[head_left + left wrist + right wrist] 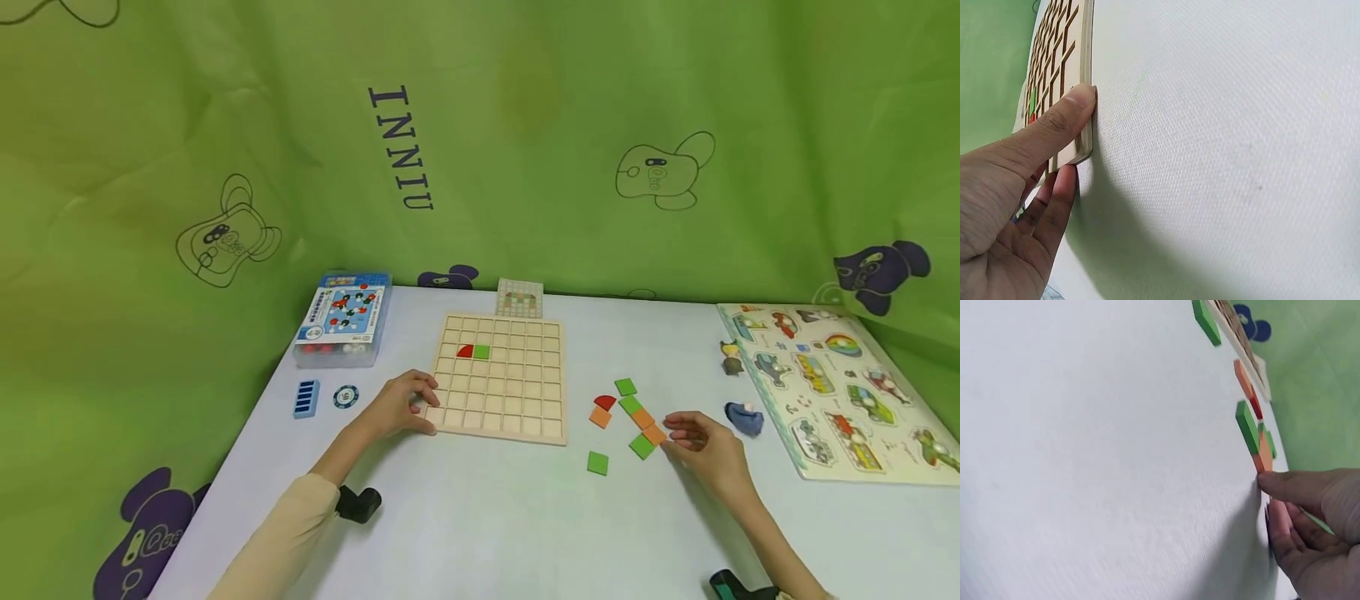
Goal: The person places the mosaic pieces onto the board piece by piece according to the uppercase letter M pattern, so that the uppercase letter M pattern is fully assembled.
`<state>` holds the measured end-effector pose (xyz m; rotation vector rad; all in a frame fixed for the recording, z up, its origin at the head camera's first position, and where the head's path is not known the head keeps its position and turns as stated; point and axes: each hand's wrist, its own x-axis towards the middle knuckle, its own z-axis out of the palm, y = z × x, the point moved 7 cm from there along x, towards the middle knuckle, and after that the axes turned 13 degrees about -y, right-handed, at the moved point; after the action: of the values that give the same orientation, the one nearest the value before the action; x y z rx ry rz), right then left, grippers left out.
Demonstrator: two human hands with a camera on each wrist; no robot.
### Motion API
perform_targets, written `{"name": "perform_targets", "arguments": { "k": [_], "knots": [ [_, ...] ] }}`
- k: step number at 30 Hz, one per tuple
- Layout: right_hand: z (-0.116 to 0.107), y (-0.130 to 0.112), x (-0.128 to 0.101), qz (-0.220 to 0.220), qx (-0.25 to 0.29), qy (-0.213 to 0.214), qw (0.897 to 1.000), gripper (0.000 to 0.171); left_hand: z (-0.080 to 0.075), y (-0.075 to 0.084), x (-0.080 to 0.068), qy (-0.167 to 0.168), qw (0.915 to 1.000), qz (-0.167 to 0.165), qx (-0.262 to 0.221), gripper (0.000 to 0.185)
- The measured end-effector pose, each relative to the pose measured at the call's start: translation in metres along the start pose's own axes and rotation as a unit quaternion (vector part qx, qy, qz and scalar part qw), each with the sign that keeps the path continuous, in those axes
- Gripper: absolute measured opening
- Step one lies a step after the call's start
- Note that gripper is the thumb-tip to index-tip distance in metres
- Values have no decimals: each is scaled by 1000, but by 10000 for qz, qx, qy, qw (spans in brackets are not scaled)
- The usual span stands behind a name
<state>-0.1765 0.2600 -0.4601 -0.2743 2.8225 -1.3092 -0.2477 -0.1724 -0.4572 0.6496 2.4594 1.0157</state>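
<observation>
**Two hands, one grid board, loose tiles**

Nearest to us are two bare arms reaching over the pale table (487, 517). Left hand (401, 406) sits at the near left corner of the wooden grid board (501, 377). Its thumb presses the board's thin edge and the other fingers lie fairly straight beside it, so it steadies the board and does not lift it.

Right hand (701, 446) is at the little heap of loose tiles. Its thumb tip touches an orange tile (654, 433), and the fingers curl loosely behind it. I cannot tell if the tile is pinched yet (the wrist view shows only a thumb on its edge).

Green tiles (641, 446) and a red quarter-round tile (605, 402) lie close by, some touching. One red and one green piece already sit in the board's squares.

These tiles look flat, stiff and light, and they may slide on smooth cloth. Best to take one by two opposite edges, thumb and finger.

A vehicle puzzle (840, 387) lies far right, a blue box (343, 317) far left.
</observation>
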Motion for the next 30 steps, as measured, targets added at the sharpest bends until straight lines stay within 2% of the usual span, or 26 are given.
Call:
{"name": "perform_targets", "arguments": {
  "k": [3, 8, 15, 25, 30],
  "knots": [
    [-3, 2, 0, 68, -122, 87, 9999, 32, 0, 0, -1, 22, 10000, -17, -29, 28],
    [2, 0, -1, -6, -60, -71, 10000, 33, 0, 0, -2, 44, 10000, 40, 8, 29],
    [5, -1, -1, -104, -217, 53, 9997, 29, 1, 0, -1, -3, 10000, 78, 9, 28],
    [4, 4, 2, -499, 62, -445, 9977, 25, 2, -3, 0, 2, 9998, -113, -170, 28],
    [5, 1, 7, -901, 186, -792, 9926, 31, 1, -4, 1, 3, 9998, -89, -158, 28]
  ]
}}
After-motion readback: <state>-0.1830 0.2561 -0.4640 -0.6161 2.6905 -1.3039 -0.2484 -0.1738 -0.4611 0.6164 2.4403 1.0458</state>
